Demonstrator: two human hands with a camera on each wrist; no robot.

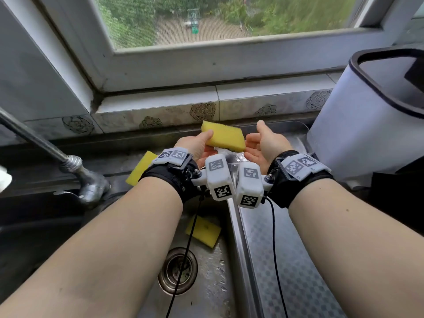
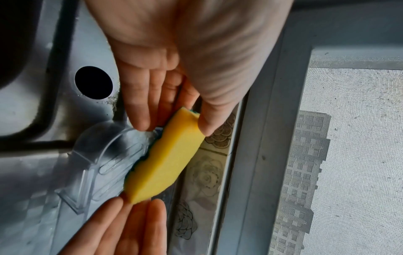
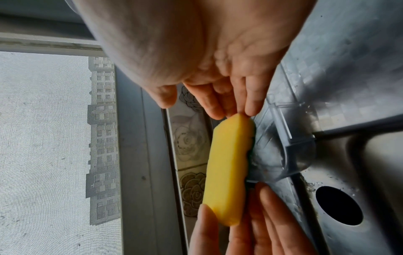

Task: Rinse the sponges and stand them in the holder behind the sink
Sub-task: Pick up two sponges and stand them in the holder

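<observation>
The left hand [image 1: 195,149] is raised over the far edge of the sink, palm turned toward the right. It pinches one end of a yellow sponge [image 1: 223,136]: the thumb [image 2: 209,120] lies on the yellow face and the other fingers [image 2: 139,107] are under it, on the side with the thin green layer. Both forearms come from the near side, side by side, and each wrist carries a black strap with white marker blocks.

The right hand [image 1: 263,145] is released, fingers straight and together, palm turned to the left. Its fingertips [image 3: 250,105] touch the right end of this sponge, and the thumb stands apart from it.

The sponge is in the air, a little tilted, above a clear plastic holder [image 2: 104,155] that stands on the steel ledge behind the sink [image 1: 206,283].

A second sponge [image 1: 140,167] lies on the far ledge, left of the left wrist. A third sponge [image 1: 203,230] lies in the wet basin, near the drain [image 1: 177,269]. The faucet [image 1: 68,161] is at the left. A white bin [image 1: 367,125] stands at the right. The window [image 1: 206,19] is beyond the tiled sill.
</observation>
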